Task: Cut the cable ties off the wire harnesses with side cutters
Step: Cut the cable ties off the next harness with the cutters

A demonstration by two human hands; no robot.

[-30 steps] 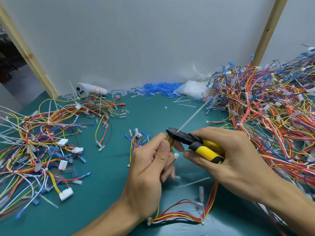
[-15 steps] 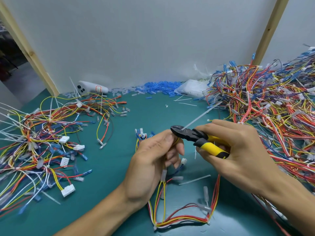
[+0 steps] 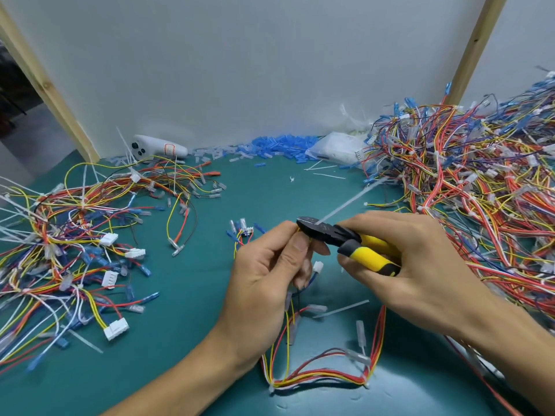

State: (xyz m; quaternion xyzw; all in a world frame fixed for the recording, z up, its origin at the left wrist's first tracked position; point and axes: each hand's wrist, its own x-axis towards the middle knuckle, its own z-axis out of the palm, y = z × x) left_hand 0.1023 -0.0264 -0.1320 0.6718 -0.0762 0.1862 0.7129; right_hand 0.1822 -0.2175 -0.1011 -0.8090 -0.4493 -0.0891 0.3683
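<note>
Right grip (image 3: 420, 265) wraps the side cutters (image 3: 368, 256); left grip (image 3: 264, 280) pinches the wire harness (image 3: 327, 376).

White controller (image 3: 156, 149) against wall (image 3: 270, 70); blue sleeve pile (image 3: 279, 147) beside plastic bag (image 3: 339, 150); teal mat (image 3: 195, 295).

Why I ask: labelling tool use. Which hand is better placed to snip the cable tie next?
Right hand: it grips the side cutters, jaws at the cable tie; left hand holds the harness.

Yellow-black side cutters (image 3: 354, 244) (teal table (image 3: 186, 325))
</note>
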